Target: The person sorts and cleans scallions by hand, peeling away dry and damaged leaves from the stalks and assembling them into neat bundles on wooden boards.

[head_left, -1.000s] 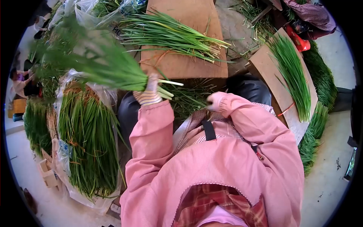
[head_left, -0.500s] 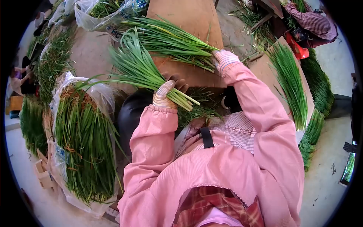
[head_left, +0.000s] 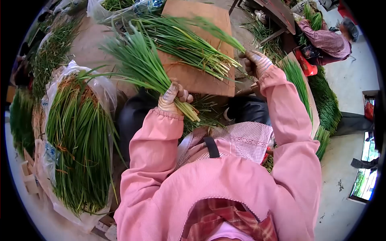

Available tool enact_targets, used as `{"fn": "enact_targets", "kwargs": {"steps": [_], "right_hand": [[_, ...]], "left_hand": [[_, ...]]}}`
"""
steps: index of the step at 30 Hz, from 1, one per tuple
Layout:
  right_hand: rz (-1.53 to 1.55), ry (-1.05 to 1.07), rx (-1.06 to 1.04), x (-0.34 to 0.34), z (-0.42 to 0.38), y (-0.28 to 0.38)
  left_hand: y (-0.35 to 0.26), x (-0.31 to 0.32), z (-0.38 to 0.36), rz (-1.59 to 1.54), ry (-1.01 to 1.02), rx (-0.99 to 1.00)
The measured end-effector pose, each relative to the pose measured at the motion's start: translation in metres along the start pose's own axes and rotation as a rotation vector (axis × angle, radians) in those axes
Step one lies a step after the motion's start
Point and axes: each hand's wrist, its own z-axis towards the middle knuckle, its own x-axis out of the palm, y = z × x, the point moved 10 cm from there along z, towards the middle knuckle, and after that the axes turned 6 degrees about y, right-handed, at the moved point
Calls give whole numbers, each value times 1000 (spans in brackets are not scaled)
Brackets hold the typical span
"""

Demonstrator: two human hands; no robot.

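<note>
My left hand [head_left: 173,98] in a striped glove is closed around a thick bunch of chives [head_left: 150,66]. Their pale cut ends stick out below my fist, and the leaves fan out to the upper left. My right hand [head_left: 258,63], gloved too, pinches a thin bundle of chives [head_left: 221,33] at its stem end. That bundle is blurred and hangs in the air above the board. Under it, a loose pile of chives [head_left: 189,48] lies on a brown wooden board [head_left: 219,14], stems pointing toward the right.
At left, a plastic bag [head_left: 106,90] holds a big heap of uncut chives [head_left: 82,148]. Tidy chives [head_left: 297,80] rest on a board at right, with more stacked chives [head_left: 325,100] beside it. A co-worker [head_left: 327,42] sits at upper right. Trimmings [head_left: 54,60] litter the floor.
My right hand has risen from the pile up and right, now with a thin bundle of chives lifted clear. My left hand keeps its bunch, nearly in place.
</note>
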Motion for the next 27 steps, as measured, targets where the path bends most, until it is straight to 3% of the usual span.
{"fn": "enact_targets", "kwargs": {"steps": [2, 3, 4, 6, 7, 8, 12, 14, 16, 18, 19, 20, 22, 24, 27], "right_hand": [[137, -31, -136, 14, -13, 0], [27, 163, -79, 41, -16, -12], [-129, 67, -29, 43, -25, -31], [-170, -10, -92, 60, -39, -44], [-164, -35, -121, 66, -43, -51], [-174, 94, -179, 83, -39, -59], [-586, 168, -480, 120, -66, -80], [-944, 232, -436, 135, -76, -91], [-912, 231, -501, 138, -86, -89], [-689, 463, -305, 146, -93, -94], [-306, 575, -191, 147, -88, -112], [-196, 620, -210, 142, -86, -110], [-41, 533, -128, 129, -67, -117], [-5, 446, -157, 131, -53, -112], [97, 320, -202, 138, -37, -112]], "left_hand": [[7, -6, 2, -50, 35, -31], [12, 0, -4, -20, -38, -89], [18, -4, -7, 45, -63, -137], [33, -44, -14, 222, -366, -232], [31, -44, -19, 347, -396, -187], [38, -50, -19, 335, -415, -202], [63, -70, -24, 227, -410, -363], [54, -73, -24, 433, -466, -314], [57, -82, -23, 458, -454, -367], [61, -75, -21, 505, -391, -435], [64, -85, -14, 493, -360, -428], [65, -82, -15, 503, -359, -433], [59, -69, -11, 416, -307, -275], [63, -63, -11, 400, -286, -290], [53, -54, -2, 426, -193, -117]]}}
